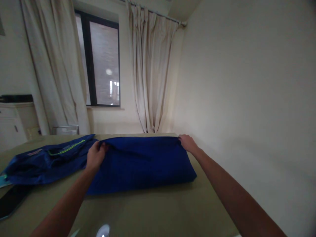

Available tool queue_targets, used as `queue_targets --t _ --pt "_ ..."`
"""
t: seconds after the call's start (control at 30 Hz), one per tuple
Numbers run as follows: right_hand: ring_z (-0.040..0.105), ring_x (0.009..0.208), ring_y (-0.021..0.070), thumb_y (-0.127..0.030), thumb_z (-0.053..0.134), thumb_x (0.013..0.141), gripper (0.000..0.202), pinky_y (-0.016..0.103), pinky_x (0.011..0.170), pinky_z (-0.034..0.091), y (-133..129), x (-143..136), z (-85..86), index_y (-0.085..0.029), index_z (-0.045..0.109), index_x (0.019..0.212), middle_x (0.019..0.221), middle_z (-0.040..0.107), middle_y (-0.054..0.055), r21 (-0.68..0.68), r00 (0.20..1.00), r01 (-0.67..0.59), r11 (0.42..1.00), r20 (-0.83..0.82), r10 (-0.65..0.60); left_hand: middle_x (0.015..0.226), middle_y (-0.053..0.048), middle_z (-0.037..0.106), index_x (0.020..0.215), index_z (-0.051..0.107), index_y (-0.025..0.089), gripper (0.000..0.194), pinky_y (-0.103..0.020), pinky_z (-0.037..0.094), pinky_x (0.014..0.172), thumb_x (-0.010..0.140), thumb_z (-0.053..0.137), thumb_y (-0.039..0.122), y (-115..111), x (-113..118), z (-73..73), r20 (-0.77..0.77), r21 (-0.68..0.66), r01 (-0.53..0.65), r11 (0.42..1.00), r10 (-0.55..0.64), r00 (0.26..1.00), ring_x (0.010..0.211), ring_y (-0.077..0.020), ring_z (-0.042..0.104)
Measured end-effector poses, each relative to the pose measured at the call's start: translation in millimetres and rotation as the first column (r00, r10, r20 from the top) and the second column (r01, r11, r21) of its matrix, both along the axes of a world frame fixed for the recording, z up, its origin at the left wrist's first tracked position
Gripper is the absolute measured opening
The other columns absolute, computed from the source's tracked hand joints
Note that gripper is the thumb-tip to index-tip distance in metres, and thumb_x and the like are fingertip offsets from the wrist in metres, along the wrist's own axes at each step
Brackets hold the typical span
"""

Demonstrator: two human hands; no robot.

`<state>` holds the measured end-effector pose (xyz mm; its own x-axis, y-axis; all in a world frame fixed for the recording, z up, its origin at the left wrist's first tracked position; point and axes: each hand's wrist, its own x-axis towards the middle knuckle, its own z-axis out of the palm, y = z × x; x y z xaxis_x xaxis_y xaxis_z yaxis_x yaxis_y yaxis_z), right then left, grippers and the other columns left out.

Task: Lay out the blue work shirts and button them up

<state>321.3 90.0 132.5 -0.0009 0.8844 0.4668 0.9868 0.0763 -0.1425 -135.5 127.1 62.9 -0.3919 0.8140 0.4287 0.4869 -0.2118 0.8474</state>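
Observation:
A dark blue cloth (143,164) lies folded on the olive table (153,210) in front of me. My left hand (95,155) pinches its far left corner. Across from it, my right hand (188,143) grips the far right corner at the table's back edge. Both arms stretch forward over the table. A second blue garment (46,159) with a thin green stripe lies crumpled to the left, touching the folded cloth.
A dark phone (11,200) lies at the table's left edge. The white wall (247,98) runs close along the right. Behind the table hang cream curtains (150,75) around a dark window (102,62). A white cabinet (12,125) stands far left.

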Motion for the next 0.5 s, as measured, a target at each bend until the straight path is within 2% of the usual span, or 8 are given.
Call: queue_targets --t 0.07,0.13,0.17,0.23,0.3,0.37,0.43,0.5 --pt "0.060 0.125 0.0265 -0.018 0.046 0.100 0.045 0.039 0.100 0.045 20 -13 -7.4 -0.003 0.052 0.143 0.144 0.053 0.027 -0.034 1.000 -0.016 0.999 -0.027 0.015 0.142 -0.020 0.060 0.150 0.039 0.012 0.069 -0.033 0.059 0.089 0.089 0.055 0.040 20 4 -2.3 0.006 0.010 0.051 0.999 -0.051 0.999 0.109 -0.0252 0.072" --pt "0.044 0.142 0.0291 -0.023 0.049 0.100 0.064 0.040 0.112 0.037 19 -26 -28.6 -0.001 0.029 0.157 0.163 0.025 0.028 -0.107 0.995 -0.094 0.990 -0.055 0.089 0.156 -0.023 0.043 0.159 0.018 0.012 0.087 -0.036 0.058 0.093 0.087 0.056 0.042 26 -5 -20.2 -0.068 -0.060 0.115 0.992 -0.119 0.991 0.114 -0.0269 0.071" --pt "0.039 0.146 0.0292 -0.029 0.052 0.100 0.068 0.039 0.116 0.034 11 -32 -43.5 -0.003 0.028 0.158 0.165 0.022 0.026 -0.142 0.989 -0.141 0.980 -0.061 0.134 0.157 -0.024 0.042 0.159 0.016 0.012 0.088 -0.039 0.057 0.096 0.087 0.054 0.044 24 -14 -33.2 -0.157 -0.118 0.133 0.984 -0.151 0.976 0.114 -0.0289 0.070" --pt "0.039 0.146 0.0286 -0.043 0.055 0.099 0.066 0.038 0.118 0.033 -13 -43 -78.9 -0.011 0.040 0.155 0.163 0.034 0.018 -0.208 0.972 -0.235 0.950 -0.064 0.226 0.148 -0.022 0.053 0.155 0.031 0.011 0.080 -0.049 0.050 0.105 0.088 0.047 0.050 13 -36 -62.7 -0.425 -0.191 0.088 0.978 -0.163 0.890 0.121 -0.0351 0.065" --pt "0.041 0.145 0.0294 -0.053 0.058 0.096 0.070 0.041 0.118 0.035 -38 -49 -115.1 -0.020 0.041 0.156 0.162 0.038 0.013 -0.266 0.942 -0.335 0.904 -0.071 0.328 0.137 -0.021 0.062 0.148 0.045 0.010 0.074 -0.054 0.044 0.110 0.088 0.042 0.054 -6 -56 -90.9 -0.610 -0.206 0.010 0.979 -0.136 0.781 0.125 -0.0384 0.061" --pt "0.046 0.141 0.0281 -0.045 0.056 0.097 0.060 0.042 0.117 0.035 -51 -48 -142.4 -0.026 0.046 0.153 0.159 0.044 0.009 -0.313 0.912 -0.397 0.863 -0.029 0.410 0.128 -0.019 0.067 0.139 0.056 0.011 0.067 -0.053 0.044 0.110 0.088 0.040 0.053 -30 -62 -112.6 -0.663 -0.243 -0.016 0.970 -0.154 0.732 0.121 -0.0374 0.063" --pt "0.051 0.137 0.0249 -0.026 0.048 0.099 0.044 0.043 0.118 0.030 -45 -40 -152.8 -0.028 0.059 0.142 0.150 0.055 0.007 -0.326 0.909 -0.374 0.868 0.057 0.413 0.122 -0.018 0.070 0.129 0.065 0.014 0.059 -0.052 0.047 0.108 0.089 0.040 0.050 -58 -50 -125.7 -0.642 -0.306 0.017 0.952 -0.219 0.734 0.115 -0.0355 0.066" --pt "0.052 0.135 0.0242 -0.010 0.043 0.094 0.048 0.046 0.120 0.024 -24 -27 -144.5 -0.028 0.069 0.130 0.144 0.061 0.007 -0.278 0.957 -0.208 0.938 0.142 0.254 0.124 -0.015 0.071 0.125 0.069 0.019 0.053 -0.048 0.051 0.105 0.092 0.042 0.050 -86 -23 -130.3 -0.573 -0.374 0.153 0.915 -0.358 0.737 0.113 -0.0321 0.068"
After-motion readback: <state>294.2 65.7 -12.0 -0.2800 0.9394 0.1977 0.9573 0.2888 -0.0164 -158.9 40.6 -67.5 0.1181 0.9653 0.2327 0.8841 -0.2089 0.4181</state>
